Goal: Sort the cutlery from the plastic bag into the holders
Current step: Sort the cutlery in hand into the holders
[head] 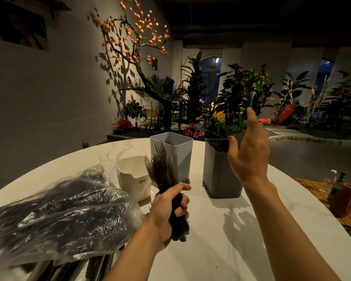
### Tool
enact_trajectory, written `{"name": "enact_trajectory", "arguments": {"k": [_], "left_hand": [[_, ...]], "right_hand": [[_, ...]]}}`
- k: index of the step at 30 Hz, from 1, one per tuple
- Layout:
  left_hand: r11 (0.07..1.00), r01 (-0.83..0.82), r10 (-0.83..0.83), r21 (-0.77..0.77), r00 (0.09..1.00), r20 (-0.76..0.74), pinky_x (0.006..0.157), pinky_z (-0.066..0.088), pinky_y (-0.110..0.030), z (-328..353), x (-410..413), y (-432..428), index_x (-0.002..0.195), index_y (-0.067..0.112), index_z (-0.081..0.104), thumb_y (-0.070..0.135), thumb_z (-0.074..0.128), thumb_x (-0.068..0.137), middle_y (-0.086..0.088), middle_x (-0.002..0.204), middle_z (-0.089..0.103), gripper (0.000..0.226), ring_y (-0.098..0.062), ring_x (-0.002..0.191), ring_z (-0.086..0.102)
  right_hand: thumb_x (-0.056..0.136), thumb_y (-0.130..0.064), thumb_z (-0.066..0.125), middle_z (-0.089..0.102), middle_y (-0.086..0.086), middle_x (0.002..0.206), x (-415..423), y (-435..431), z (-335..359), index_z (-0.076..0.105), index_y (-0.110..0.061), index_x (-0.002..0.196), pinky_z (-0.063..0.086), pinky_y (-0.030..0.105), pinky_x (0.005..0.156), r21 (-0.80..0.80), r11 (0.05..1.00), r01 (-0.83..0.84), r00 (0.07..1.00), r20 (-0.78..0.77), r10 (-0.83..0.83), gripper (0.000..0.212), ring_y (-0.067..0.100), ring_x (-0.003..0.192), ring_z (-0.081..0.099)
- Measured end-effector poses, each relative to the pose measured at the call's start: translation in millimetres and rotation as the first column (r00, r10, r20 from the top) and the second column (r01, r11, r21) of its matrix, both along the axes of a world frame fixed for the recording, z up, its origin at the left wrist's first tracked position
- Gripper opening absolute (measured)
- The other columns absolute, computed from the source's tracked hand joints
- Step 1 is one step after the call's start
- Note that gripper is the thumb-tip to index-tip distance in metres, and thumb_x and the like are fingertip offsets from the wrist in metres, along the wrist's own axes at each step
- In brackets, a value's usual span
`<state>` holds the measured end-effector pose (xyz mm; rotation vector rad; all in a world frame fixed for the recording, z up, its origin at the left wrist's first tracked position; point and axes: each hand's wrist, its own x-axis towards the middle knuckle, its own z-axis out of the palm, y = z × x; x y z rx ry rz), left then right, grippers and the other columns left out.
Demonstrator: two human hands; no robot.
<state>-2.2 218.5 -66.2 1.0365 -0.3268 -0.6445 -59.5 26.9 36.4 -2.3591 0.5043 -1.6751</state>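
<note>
My left hand (170, 207) is shut on a bunch of black plastic forks (160, 165), tines up, in front of the holders. My right hand (249, 151) is raised over the dark grey holder (221, 171), thumb spread wide, with a black spoon (252, 103) upright at its fingertips. The light grey holder (178, 153) stands behind the forks with some dark cutlery inside. A white holder (134, 177) marked CRBW stands to its left. The clear plastic bag (59, 216) full of black cutlery lies at the left on the white marble table (221, 250).
Black cutlery handles (93, 266) stick out from under the bag at the near edge. A yellow mat (316, 189) with an orange cup (342, 199) and small bottles lies at the table's right edge. Plants and an orange-fruited tree stand beyond the table.
</note>
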Motion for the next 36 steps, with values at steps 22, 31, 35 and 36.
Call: {"name": "enact_trajectory", "arguments": {"k": [22,31,35,36], "left_hand": [[0.999,-0.043,0.043,0.01,0.997,0.06,0.059,0.04,-0.033,-1.9,0.3,-0.1,0.07,0.01,0.054,0.015,0.048,0.094,-0.005,0.062,0.046,0.026,-0.015,0.051,0.037],[0.997,0.051,-0.048,-0.057,0.997,0.059,0.059,0.041,-0.032,-2.4,1.6,3.4,0.086,0.005,0.053,0.021,0.052,0.082,-0.006,0.063,0.045,0.017,-0.013,0.05,0.037],[0.998,0.045,-0.043,-0.041,0.998,0.051,0.062,0.04,-0.033,-2.3,2.3,2.9,0.094,0.003,0.056,0.024,0.053,0.08,-0.007,0.065,0.048,0.026,-0.013,0.051,0.039],[0.998,0.043,-0.042,-0.036,0.998,0.044,0.062,0.04,-0.033,-2.4,2.3,2.1,0.097,0.002,0.057,0.022,0.051,0.085,-0.008,0.066,0.049,0.024,-0.013,0.051,0.04]], "right_hand": [[0.091,-0.043,0.07,0.069,-0.003,0.099,34.5,88.3,-33.5,0.066,-0.016,0.111,0.061,0.032,0.082,0.609,0.673,-0.419,0.605,-0.365,0.707,0.034,0.012,0.091,0.068],[0.098,-0.018,0.063,0.07,0.018,0.092,25.4,77.6,-29.6,0.072,-0.003,0.099,0.046,0.014,0.054,0.759,0.462,-0.458,0.577,-0.141,0.805,0.017,0.013,0.072,0.063],[0.099,-0.012,0.056,0.07,0.021,0.096,26.7,74.1,-26.7,0.071,0.0,0.099,0.054,0.016,0.058,0.737,0.535,-0.414,0.608,-0.213,0.764,0.019,0.019,0.078,0.066],[0.099,-0.011,0.055,0.07,0.022,0.095,25.7,73.3,-24.6,0.07,0.001,0.099,0.05,0.014,0.055,0.734,0.537,-0.415,0.615,-0.209,0.76,0.02,0.017,0.077,0.064]]}}
